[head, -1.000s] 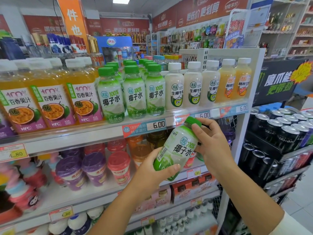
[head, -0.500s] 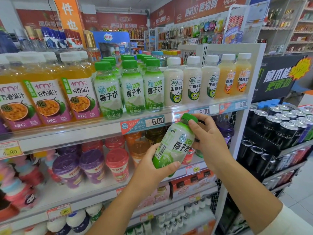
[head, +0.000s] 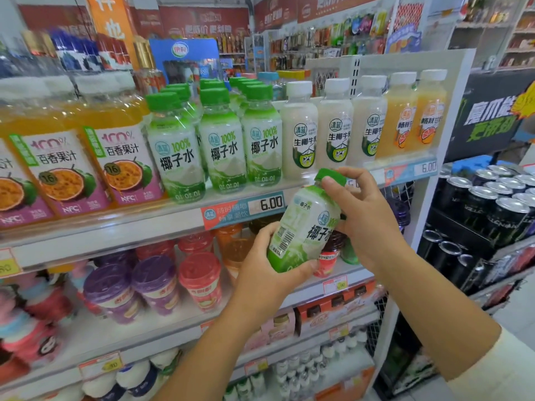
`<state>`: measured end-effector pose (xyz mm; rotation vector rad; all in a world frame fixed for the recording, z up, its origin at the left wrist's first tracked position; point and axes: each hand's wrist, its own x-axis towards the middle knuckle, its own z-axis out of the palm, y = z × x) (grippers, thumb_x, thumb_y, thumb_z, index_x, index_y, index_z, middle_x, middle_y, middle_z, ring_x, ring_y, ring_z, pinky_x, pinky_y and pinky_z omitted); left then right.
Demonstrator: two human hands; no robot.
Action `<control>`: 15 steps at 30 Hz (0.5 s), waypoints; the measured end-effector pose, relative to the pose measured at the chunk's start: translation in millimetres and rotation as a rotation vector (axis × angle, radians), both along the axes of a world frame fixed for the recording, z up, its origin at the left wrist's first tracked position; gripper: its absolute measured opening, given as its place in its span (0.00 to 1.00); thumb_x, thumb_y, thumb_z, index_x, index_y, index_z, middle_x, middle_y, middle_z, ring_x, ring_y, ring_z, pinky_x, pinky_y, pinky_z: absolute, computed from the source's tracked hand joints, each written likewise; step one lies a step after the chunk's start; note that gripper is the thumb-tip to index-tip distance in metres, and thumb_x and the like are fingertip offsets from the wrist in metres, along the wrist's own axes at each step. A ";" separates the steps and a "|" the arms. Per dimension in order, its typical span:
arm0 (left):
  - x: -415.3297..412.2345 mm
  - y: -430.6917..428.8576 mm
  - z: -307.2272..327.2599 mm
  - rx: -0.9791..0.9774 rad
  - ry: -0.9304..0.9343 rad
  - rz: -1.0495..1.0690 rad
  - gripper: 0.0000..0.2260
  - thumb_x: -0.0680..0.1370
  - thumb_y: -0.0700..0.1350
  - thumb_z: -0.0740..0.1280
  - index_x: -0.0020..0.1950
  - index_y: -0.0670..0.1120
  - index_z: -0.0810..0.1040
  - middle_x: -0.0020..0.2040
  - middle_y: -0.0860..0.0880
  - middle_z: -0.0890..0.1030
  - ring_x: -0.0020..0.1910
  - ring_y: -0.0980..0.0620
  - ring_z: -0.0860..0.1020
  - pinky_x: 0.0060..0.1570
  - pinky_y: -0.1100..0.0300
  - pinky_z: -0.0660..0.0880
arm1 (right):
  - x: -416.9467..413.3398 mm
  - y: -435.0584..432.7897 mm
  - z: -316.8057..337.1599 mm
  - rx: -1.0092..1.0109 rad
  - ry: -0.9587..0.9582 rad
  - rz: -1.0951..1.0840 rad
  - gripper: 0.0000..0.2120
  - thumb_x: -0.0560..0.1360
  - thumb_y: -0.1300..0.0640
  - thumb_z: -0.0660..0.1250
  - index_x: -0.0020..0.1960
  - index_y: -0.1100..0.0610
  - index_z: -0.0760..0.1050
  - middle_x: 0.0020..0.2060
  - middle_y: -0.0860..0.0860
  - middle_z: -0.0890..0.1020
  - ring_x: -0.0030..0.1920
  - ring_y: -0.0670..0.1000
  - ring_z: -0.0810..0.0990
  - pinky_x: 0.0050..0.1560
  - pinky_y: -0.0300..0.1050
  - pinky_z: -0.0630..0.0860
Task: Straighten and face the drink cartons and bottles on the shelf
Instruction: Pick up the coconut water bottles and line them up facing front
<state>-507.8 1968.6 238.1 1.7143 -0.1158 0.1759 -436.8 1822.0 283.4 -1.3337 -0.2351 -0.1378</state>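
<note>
Green-capped clear plastic coconut-water bottle [head: 304, 227] is off the shelf and up in the air, tilted, cap leaning up and to the right, just in front of the white shelf rail [head: 115, 230]. Left hand [head: 269, 273] cups the green base, with the thumb laid across the lower front and the fingers wrapped round behind. Right hand [head: 367, 218] curls over the top, fingertips on the cap and neck. The barcode panel faces us on the left of the label, and the black characters are turned off to the right.

On the shelf behind, three matching green-capped bottles [head: 220, 143] stand upright, labels front. They sit between tall orange passion-fruit juice bottles [head: 115, 146] on the left and white-capped milky bottles [head: 335, 125] on the right. Blue-and-red price strip reading 6.00 [head: 270, 203] sits just left of the held bottle. Black drink cans [head: 492, 204] are stacked far right.
</note>
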 end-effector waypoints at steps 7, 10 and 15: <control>2.4 4.4 -6.1 0.001 0.079 -0.068 0.35 0.63 0.56 0.80 0.65 0.65 0.68 0.57 0.62 0.79 0.52 0.65 0.80 0.47 0.68 0.77 | -0.6 -3.1 -8.0 0.072 0.042 -0.034 0.10 0.72 0.55 0.72 0.51 0.52 0.74 0.40 0.49 0.83 0.39 0.51 0.82 0.35 0.48 0.78; 5.0 10.2 -5.6 -0.106 0.179 -0.192 0.28 0.69 0.52 0.77 0.66 0.60 0.71 0.57 0.57 0.82 0.55 0.57 0.81 0.48 0.63 0.79 | -0.6 -4.5 -7.8 0.197 0.065 0.060 0.12 0.69 0.56 0.70 0.51 0.54 0.74 0.45 0.52 0.83 0.44 0.54 0.81 0.49 0.58 0.77; 1.0 5.4 -5.0 -0.030 0.093 -0.112 0.23 0.73 0.45 0.74 0.62 0.62 0.71 0.51 0.65 0.82 0.49 0.63 0.81 0.44 0.69 0.77 | -4.6 -9.0 -4.5 0.061 0.072 0.125 0.11 0.70 0.55 0.70 0.53 0.51 0.77 0.49 0.55 0.84 0.47 0.53 0.83 0.49 0.55 0.80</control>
